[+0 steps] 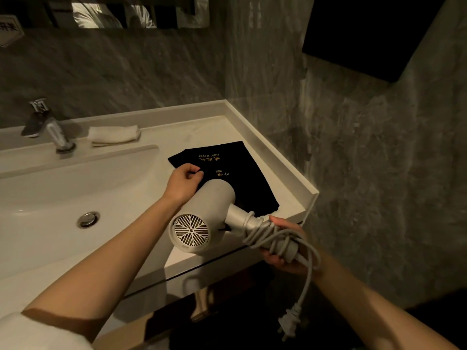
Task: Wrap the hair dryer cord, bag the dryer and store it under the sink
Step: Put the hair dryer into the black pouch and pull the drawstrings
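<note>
Right hand [285,251] grips the cord-wrapped dryer [214,213]; left hand [183,184] pinches the black bag [235,178].

Dryer [202,215] body hides the near-left part of the black bag [235,178]. Wall sign [10,29] cut off at left edge, text unreadable.

Dim room, grey marble-like walls [353,147], white countertop [202,127].

Matt white plastic hair dryer [202,215]; matt black cloth bag [235,178]; glossy, smooth sink basin [50,198], probably ceramic; shiny metal faucet [54,132].
</note>
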